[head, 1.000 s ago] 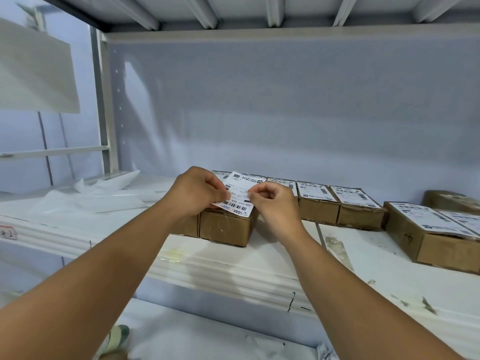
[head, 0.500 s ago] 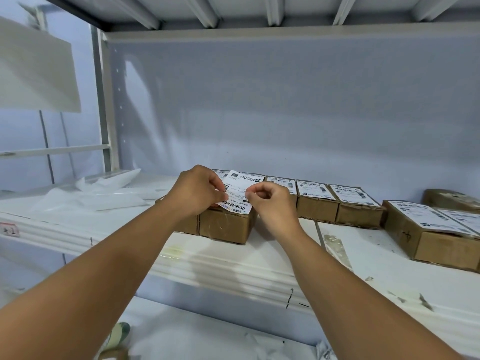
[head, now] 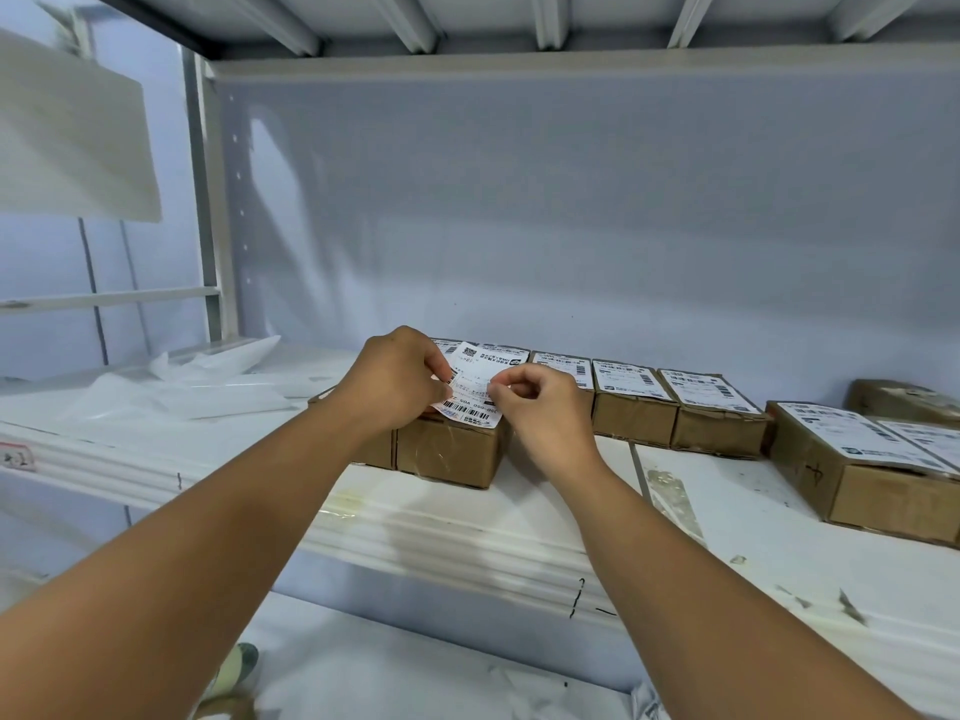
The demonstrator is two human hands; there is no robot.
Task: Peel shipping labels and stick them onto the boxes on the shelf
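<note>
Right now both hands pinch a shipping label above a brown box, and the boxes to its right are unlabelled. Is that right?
Not quite. The head view shows the left hand and right hand pinching the shipping label above the brown box, but the boxes to its right already carry white labels.

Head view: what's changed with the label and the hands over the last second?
Little. The left hand and right hand still pinch the white printed shipping label above the brown cardboard box. They have drawn slightly closer together, and the label's edge by the left thumb seems to be lifting. The row of labelled boxes on the white shelf is unchanged.
</note>
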